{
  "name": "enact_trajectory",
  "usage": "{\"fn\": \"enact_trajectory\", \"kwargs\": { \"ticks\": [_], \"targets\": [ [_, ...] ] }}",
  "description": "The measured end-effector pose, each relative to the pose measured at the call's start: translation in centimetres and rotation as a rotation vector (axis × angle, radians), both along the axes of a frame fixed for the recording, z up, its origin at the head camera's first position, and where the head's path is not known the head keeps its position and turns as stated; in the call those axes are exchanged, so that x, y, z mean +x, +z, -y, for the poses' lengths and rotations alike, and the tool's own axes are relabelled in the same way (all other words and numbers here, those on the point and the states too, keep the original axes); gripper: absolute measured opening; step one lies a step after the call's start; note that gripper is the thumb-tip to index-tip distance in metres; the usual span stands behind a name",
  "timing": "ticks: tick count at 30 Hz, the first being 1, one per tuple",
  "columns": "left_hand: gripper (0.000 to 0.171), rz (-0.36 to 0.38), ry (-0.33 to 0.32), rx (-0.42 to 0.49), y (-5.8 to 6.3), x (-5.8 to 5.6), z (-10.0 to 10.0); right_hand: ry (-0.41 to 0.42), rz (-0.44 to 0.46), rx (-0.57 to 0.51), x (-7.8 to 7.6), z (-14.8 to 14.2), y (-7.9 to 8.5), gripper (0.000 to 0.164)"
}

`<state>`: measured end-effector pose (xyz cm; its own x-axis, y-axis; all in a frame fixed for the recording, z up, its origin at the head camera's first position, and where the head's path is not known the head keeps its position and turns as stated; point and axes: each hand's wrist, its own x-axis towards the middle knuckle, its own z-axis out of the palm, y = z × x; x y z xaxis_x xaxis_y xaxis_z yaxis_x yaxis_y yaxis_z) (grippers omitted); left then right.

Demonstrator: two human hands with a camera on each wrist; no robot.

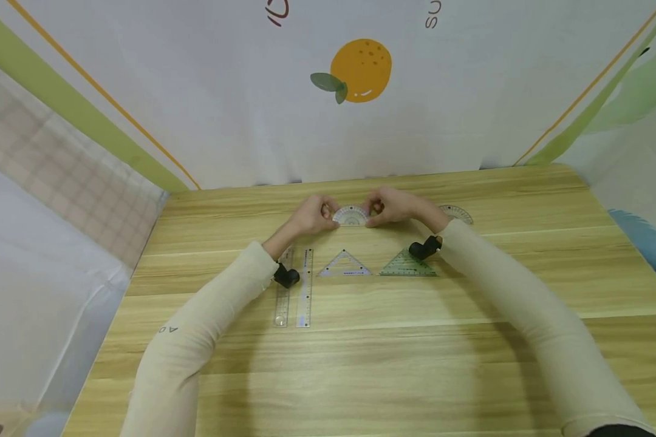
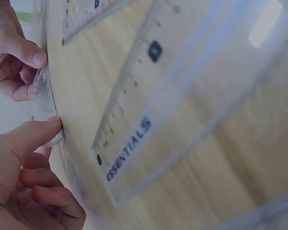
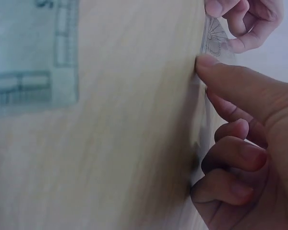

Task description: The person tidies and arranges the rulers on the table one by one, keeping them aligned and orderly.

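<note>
A clear half-round protractor [image 1: 351, 216] is held between both hands near the back of the table, its straight edge toward the person. The left hand [image 1: 313, 215] pinches its left end, with the thumb on the straight edge. At the opposite end, the right hand [image 1: 390, 205] pinches it between thumb and finger. The left wrist view shows the protractor [image 2: 44, 93] between the two hands, partly covered by fingers. In the right wrist view, the right thumb presses the near corner of the protractor [image 3: 215, 38], while the other fingers curl loosely.
A second protractor [image 1: 456, 213] lies right of the right hand, partly behind the forearm. Closer in are a clear set square [image 1: 345, 273], a green set square [image 1: 404, 267] and two clear rulers, one [image 1: 305, 291] beside the other [image 1: 281, 306]. Patterned cloth [image 1: 224, 109] hangs behind the table.
</note>
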<state>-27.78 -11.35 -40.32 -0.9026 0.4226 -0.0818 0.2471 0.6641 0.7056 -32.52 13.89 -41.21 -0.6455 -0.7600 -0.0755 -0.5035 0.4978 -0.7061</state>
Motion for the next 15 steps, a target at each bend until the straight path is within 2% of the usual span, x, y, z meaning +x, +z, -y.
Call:
{"fn": "enact_trajectory", "kwargs": {
  "ticks": [7,11,15],
  "targets": [
    [0.007,-0.018,-0.019,-0.019,-0.09,0.29,0.4,0.078,-0.027,-0.024,0.2,-0.13,-0.04,0.011],
    [0.009,-0.023,-0.013,-0.013,-0.12,0.37,0.56,0.096,-0.024,-0.044,0.2,-0.4,-0.01,0.011],
    [0.01,-0.038,-0.009,-0.012,-0.09,0.41,0.67,0.079,-0.024,-0.07,0.3,-0.75,0.3,0.011]
  ]
}}
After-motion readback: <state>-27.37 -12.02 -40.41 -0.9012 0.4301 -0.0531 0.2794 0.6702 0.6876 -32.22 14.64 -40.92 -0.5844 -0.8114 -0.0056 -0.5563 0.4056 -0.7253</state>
